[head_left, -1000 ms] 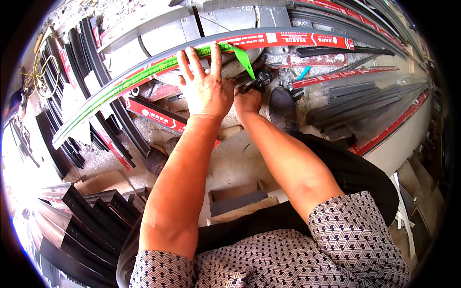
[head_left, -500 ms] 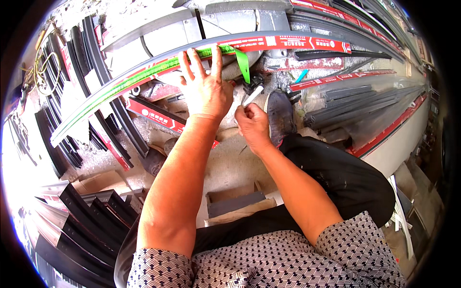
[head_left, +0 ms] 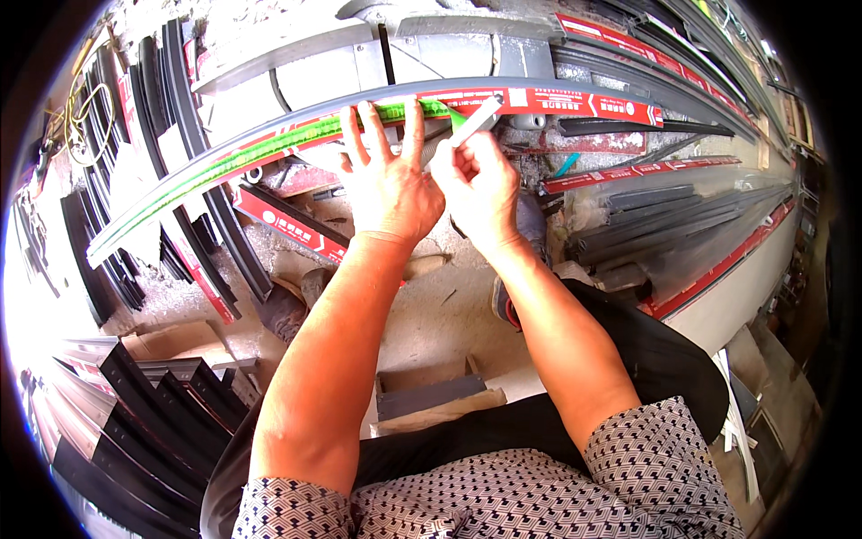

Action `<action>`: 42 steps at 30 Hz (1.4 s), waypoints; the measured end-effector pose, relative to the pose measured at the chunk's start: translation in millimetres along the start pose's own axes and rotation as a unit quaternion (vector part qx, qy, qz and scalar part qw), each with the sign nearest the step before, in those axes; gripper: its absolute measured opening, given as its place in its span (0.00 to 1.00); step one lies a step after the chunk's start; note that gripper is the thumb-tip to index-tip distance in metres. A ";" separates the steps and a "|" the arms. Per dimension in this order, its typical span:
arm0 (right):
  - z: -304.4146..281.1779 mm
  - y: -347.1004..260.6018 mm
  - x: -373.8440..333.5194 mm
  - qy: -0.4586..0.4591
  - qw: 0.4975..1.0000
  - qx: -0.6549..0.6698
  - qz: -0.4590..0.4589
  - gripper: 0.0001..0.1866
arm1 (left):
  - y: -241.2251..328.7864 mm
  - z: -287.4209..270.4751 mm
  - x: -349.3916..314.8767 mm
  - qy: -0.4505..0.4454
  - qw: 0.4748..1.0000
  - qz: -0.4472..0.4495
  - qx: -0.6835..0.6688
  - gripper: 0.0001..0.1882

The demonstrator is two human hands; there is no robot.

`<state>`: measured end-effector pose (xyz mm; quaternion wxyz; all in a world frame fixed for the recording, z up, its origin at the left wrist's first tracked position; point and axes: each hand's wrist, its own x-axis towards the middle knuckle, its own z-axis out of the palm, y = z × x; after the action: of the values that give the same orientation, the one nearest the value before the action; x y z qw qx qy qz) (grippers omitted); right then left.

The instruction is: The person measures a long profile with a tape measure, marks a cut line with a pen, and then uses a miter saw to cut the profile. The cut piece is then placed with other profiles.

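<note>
A long grey profile point(head_left: 323, 100) with a red printed film point(head_left: 575, 103) runs across in front of me. Along its near side lies a bright green strip point(head_left: 269, 148), its right end curling down near my right hand. My left hand point(head_left: 392, 193) rests palm down, fingers spread, with the fingertips pressing on the strip and the profile. Close beside it, my right hand point(head_left: 485, 189) is closed around a slim white tool point(head_left: 476, 123) with a greyish end pointing up and right over the red film. Its other end is hidden in my fingers.
Dark profiles point(head_left: 171, 117) lie at the left, with black channel pieces point(head_left: 153, 395) stacked lower left. Bundled grey profiles point(head_left: 682, 211) lie at the right under clear plastic. A grey block point(head_left: 431, 398) sits on the floor near my legs. A yellow cord point(head_left: 90, 126) is coiled far left.
My right hand has moved up and slightly right with the white tool, from below the profile to its red film. My left hand stays spread on the strip, a little lower in the picture.
</note>
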<state>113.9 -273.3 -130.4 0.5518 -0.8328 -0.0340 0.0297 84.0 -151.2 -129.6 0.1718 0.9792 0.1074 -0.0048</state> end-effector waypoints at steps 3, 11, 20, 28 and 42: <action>4.2 -8.5 -4.8 -0.020 0.999 -0.005 -0.030 0.08 | -2.0 1.3 -0.6 -0.004 1.000 0.001 0.011 0.46; -4.8 -10.5 -2.8 -0.078 0.997 -0.024 0.001 0.09 | -1.6 -0.6 -0.9 -0.024 0.999 -0.005 0.021 0.44; -4.4 -11.1 6.8 -0.026 0.998 0.060 0.017 0.06 | 1.2 0.3 0.2 -0.017 1.000 -0.014 0.011 0.45; -16.9 -32.6 74.8 -0.059 0.986 0.134 -0.075 0.09 | 1.6 -6.9 0.1 -0.028 0.999 -0.016 -0.009 0.51; -3.8 5.2 121.9 -0.227 0.970 0.041 -0.075 0.09 | 3.2 -2.1 0.3 -0.015 1.000 -0.010 -0.007 0.50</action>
<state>235.7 -267.9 -135.1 0.5641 -0.7761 -0.2191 0.1776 84.9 -153.3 -126.6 0.1798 0.9767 0.1152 -0.0202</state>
